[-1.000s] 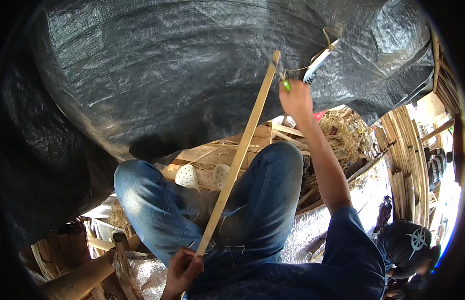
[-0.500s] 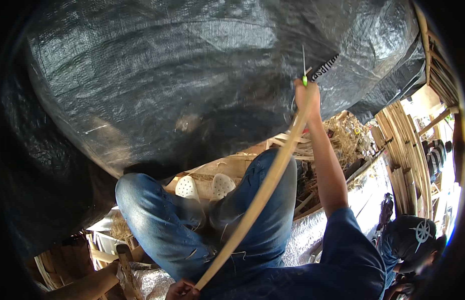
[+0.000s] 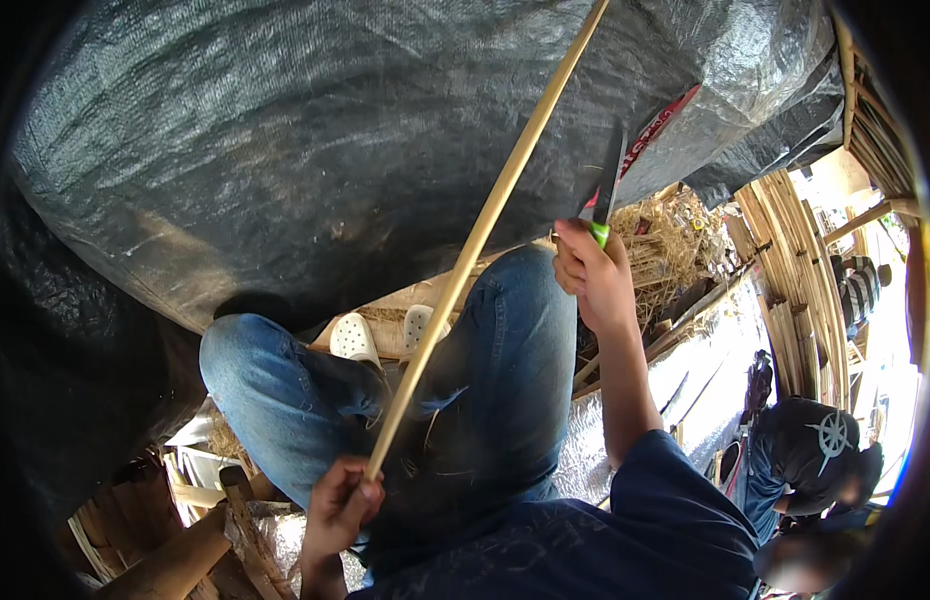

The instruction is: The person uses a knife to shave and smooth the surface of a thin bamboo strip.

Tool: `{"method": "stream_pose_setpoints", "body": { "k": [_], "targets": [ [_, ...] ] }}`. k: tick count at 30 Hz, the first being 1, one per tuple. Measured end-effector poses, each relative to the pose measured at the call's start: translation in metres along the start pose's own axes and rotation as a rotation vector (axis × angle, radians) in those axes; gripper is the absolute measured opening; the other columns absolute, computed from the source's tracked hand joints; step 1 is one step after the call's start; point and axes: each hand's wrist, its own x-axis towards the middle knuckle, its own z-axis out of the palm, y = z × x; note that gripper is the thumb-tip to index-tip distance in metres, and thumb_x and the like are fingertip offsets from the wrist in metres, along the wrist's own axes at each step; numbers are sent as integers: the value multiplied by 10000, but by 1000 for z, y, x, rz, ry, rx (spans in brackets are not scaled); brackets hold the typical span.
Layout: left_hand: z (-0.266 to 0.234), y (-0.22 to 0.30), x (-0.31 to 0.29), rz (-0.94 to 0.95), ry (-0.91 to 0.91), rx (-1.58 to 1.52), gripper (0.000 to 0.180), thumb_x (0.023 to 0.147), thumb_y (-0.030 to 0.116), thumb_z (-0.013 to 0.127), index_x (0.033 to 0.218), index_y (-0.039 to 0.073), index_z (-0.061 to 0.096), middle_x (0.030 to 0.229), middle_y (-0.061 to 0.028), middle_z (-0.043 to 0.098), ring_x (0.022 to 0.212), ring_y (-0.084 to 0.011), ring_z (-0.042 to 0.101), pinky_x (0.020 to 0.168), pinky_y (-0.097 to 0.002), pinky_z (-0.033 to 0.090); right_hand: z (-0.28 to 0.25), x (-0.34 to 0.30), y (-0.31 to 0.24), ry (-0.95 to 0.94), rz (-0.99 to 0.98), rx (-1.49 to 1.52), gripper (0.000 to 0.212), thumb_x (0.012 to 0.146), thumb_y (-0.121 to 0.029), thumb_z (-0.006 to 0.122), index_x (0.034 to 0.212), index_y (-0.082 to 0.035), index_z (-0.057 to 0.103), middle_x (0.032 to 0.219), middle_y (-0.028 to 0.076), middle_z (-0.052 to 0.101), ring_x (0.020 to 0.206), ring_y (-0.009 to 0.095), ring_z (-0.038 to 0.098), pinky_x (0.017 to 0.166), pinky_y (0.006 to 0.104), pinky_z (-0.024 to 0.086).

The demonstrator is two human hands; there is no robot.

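Note:
A long pale bamboo strip runs diagonally from my lap up past the top edge of the view. My left hand grips its lower end near my left knee. My right hand is closed around a knife with a green handle, blade pointing up, held to the right of the strip and apart from it. My legs in blue jeans lie under the strip, feet in white perforated clogs.
A large black tarpaulin fills the upper view. Stacked bamboo strips and straw-like shavings lie to the right. A person in a dark cap sits at lower right. Wooden pieces lie at lower left.
The strip was bent with my right hand at its top; now it is straight and longer in view, and my right hand has come down and off it with the knife.

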Motion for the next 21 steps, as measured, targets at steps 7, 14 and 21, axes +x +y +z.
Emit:
{"method": "stream_pose_setpoints", "body": {
  "k": [7, 14, 21],
  "targets": [
    [19, 12, 29, -54, -97, 88, 358, 1014, 280, 360, 885, 5, 550, 579, -9, 491, 472, -40, 408, 435, -190, 310, 10, -68, 1, -75, -9, 7, 157, 936, -186, 530, 962, -69, 430, 613, -61, 345, 497, 12, 299, 437, 187, 198],
    [19, 1, 32, 5, -140, 24, 378, 1015, 293, 360, 856, 5, 545, 586, 4, 469, 461, -37, 399, 425, -180, 294, 15, -71, 12, -200, -190, -437, 256, 964, -256, 514, 895, -16, 571, 563, -22, 455, 510, 37, 421, 467, 214, 318],
    [26, -3, 31, 91, 29, 120, 351, 1000, 294, 407, 919, -1, 580, 629, 12, 472, 439, -29, 369, 401, -178, 267, 23, -27, -6, 45, -369, -444, 193, 954, -185, 532, 1091, -56, 493, 594, -43, 458, 499, 20, 403, 446, 186, 301]
  ]
}}
